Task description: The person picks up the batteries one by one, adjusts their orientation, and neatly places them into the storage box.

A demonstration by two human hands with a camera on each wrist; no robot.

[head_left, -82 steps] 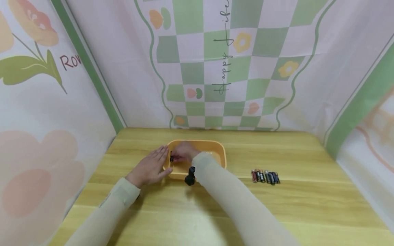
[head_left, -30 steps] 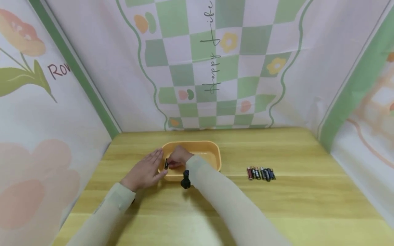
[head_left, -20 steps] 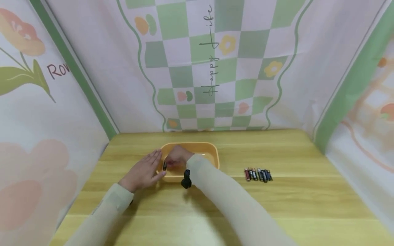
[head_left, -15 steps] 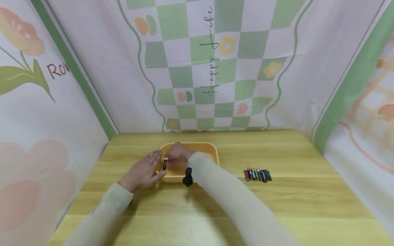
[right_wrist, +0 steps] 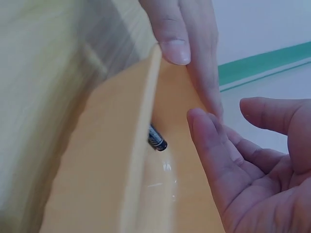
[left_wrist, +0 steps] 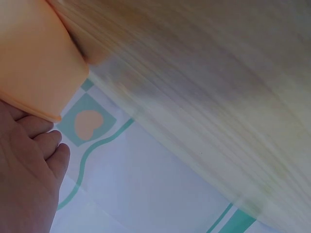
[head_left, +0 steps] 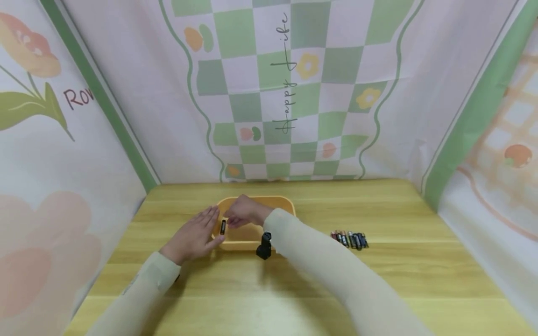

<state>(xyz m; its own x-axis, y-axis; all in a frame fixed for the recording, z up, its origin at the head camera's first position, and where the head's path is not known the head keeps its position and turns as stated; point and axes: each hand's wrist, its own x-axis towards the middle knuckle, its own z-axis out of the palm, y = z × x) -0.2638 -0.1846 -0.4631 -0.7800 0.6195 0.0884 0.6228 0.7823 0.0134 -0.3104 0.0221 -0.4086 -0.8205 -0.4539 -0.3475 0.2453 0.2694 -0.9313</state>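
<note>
A yellow-orange plastic box [head_left: 248,245] stands on the wooden table, its near wall large in the right wrist view. My left hand [head_left: 193,237] rests on the box's left end, fingers extended along the rim and thumb at the near corner. Inside, close to that end, lies a black battery [head_left: 222,227]; part of it hides behind the wall in the right wrist view. My right hand [right_wrist: 262,165] is over the box's interior, just right of the battery. Its thumb and fingers are spread apart and hold nothing.
Several batteries [head_left: 350,240] lie side by side in a row on the table [head_left: 403,270], right of the box. A printed cloth [head_left: 290,107] hangs behind the table's back edge, with more cloth along both sides. A black wrist camera [head_left: 264,246] overlaps the box's front.
My right hand has let go of the battery in the box's left end and drawn up and slightly right. The left hand stays on the rim. The head view has shifted a little.
</note>
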